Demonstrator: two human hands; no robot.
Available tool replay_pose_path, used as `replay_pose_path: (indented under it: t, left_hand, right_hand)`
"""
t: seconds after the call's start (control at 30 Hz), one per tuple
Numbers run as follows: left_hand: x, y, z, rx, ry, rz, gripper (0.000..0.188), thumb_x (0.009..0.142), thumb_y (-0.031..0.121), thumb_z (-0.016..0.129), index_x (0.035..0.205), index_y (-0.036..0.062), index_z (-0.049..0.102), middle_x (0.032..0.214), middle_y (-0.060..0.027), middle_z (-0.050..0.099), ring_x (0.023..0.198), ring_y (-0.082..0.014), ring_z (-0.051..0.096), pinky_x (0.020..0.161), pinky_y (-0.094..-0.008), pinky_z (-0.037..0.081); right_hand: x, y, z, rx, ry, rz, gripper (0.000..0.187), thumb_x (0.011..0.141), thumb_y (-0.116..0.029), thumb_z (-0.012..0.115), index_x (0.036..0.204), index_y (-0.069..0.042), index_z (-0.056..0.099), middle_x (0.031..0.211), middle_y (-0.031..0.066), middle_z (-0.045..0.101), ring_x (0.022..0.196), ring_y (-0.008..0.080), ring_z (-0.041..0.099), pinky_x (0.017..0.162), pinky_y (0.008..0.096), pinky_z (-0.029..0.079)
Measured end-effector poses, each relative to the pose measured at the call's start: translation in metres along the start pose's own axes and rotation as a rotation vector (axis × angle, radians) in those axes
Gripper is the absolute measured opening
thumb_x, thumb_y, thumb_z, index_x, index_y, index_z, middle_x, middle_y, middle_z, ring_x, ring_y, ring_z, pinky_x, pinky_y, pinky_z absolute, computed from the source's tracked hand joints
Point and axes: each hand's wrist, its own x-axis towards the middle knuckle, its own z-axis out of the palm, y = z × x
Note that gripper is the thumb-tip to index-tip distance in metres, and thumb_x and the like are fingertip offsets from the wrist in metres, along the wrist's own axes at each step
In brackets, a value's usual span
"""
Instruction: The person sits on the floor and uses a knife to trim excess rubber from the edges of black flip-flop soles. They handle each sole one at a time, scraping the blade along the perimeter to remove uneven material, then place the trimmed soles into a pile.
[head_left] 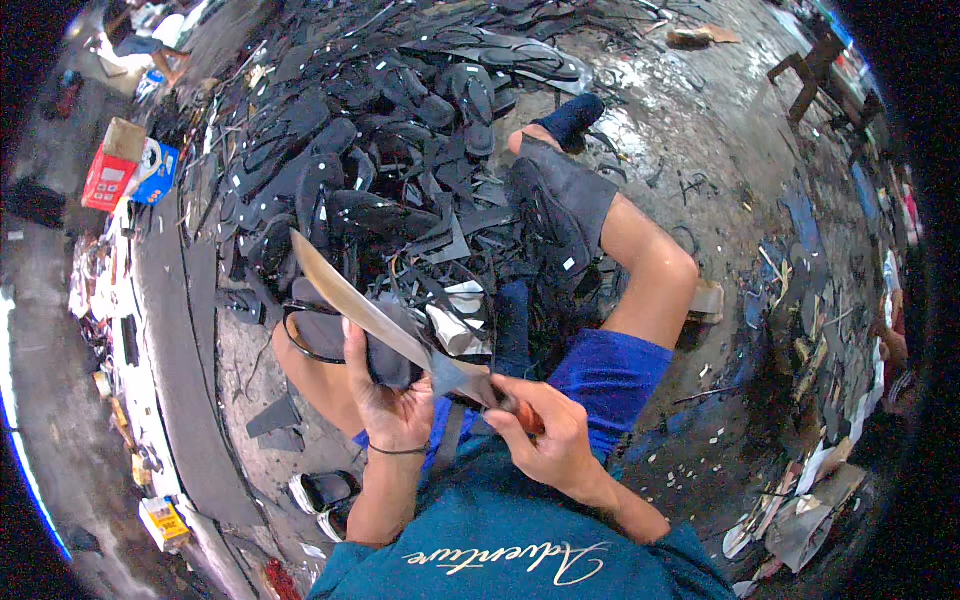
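My right hand (550,435) is closed around the reddish-brown handle of a large knife (360,305). Its curved blade points up and to the left, crossing in front of a dark grey flip-flop (390,358). My left hand (395,405) grips that flip-flop from below, thumb raised beside the blade and fingers curled. A thin black strap loop (290,335) sticks out at the flip-flop's left. Part of the sole is hidden behind the blade and my hand. Just beyond the knife lie white pieces (460,318) among black scraps.
A heap of black flip-flops (400,90) and rubber offcuts spreads ahead of me. One flip-flop (548,215) rests against a grey pad (575,185) on my right leg. A long grey sheet (185,350) and boxes (115,165) lie left. Worn shoes (325,492) sit near my left elbow.
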Motion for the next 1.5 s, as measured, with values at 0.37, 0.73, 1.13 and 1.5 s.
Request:
replay_pose_path:
  t: [0.37,0.73,1.13,1.5]
  left_hand:
    - [0.032,0.019,-0.006,0.335,-0.215,0.422,0.060,0.094,0.047,0.059,0.132,0.0023,0.048,0.122,-0.0132,0.061,0.111,-0.0267,0.061,0.094,-0.0392,0.051]
    - [0.135,-0.070,0.002,0.417,-0.345,-0.066,0.035,0.100,0.027,0.057,0.128,0.0070,0.049,0.127,-0.0134,0.059,0.114,-0.0257,0.060,0.091,-0.0416,0.054]
    - [0.227,-0.185,0.023,1.080,-0.161,-0.201,0.040,0.087,0.033,0.074,0.094,-0.0043,0.063,0.083,-0.0047,0.061,0.076,-0.0137,0.058,0.064,-0.0298,0.050]
    - [0.167,-0.121,-0.016,1.401,-0.190,0.687,0.049,0.071,0.017,0.076,0.112,-0.0029,0.059,0.128,-0.0248,0.046,0.124,-0.0332,0.045,0.110,-0.0406,0.033]
  right_hand:
    - [0.023,0.035,-0.039,0.794,0.291,0.394,0.034,0.098,-0.020,0.059,0.130,-0.011,0.053,0.089,0.0097,0.069,0.063,0.0142,0.062,0.054,0.0288,0.053]
    - [-0.048,0.297,-0.130,0.448,0.917,0.750,0.026,0.098,-0.034,0.058,0.097,-0.009,0.060,0.083,0.0080,0.069,0.068,0.0145,0.064,0.057,0.0326,0.056]
    - [-0.178,0.262,-0.116,-0.052,0.966,1.039,0.038,0.096,-0.032,0.063,0.110,0.004,0.064,0.084,0.0122,0.064,0.072,0.0206,0.063,0.060,0.0313,0.056]
    - [-0.056,0.311,-0.150,-1.044,0.694,0.427,0.044,0.092,-0.012,0.061,0.135,-0.004,0.055,0.110,0.0205,0.053,0.103,0.0367,0.053,0.087,0.0455,0.047]
